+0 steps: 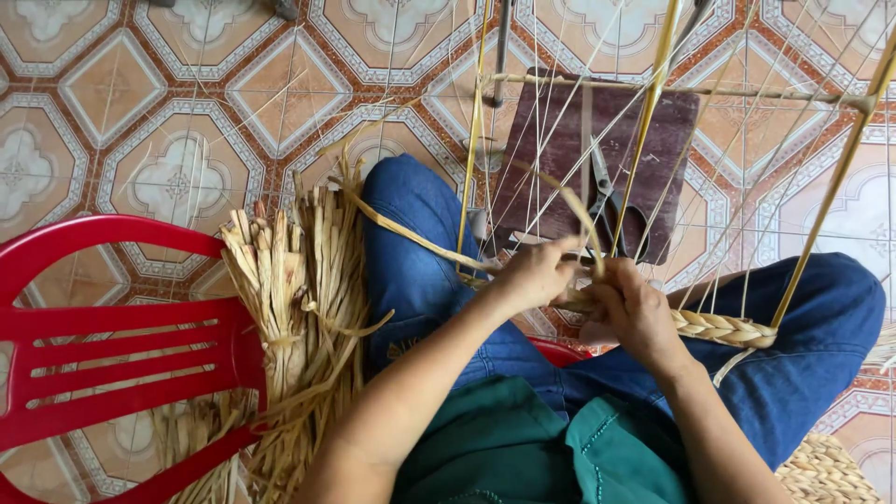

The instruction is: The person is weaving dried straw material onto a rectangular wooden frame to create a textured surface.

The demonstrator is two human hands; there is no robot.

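— Where's the work sitting, from where you stand?

— Right in the lap, between the knees. The left hand (534,273) is closed around a flat dried strand (411,233) that trails away to the person's left, over the thigh. The right hand (635,313) is clamped on the end of the braided rope (723,328), fingers curled tight around it.

— And which way does the braid run?

— Out to the right from the right hand, nearly level, across the jeans toward the far knee, where it meets a slanted yellow cane of the frame (831,196). So the right hand is the nearer one to the braid; the left only meets it where the two hands touch.

— Anything crowding them?

— Thin upright strings and canes rise just beyond the knuckles — a loop of strand arcs over both hands. Behind that lies a dark board (560,140) with a pair of scissors (607,201) on it, near but clear of the fingers.

— And the spare material?

— A bundle of dried fibre (289,308) leans against a red plastic chair (112,355), well off to the left. The left arm is the one closer to it. A woven basket corner (826,471) shows at lower right.
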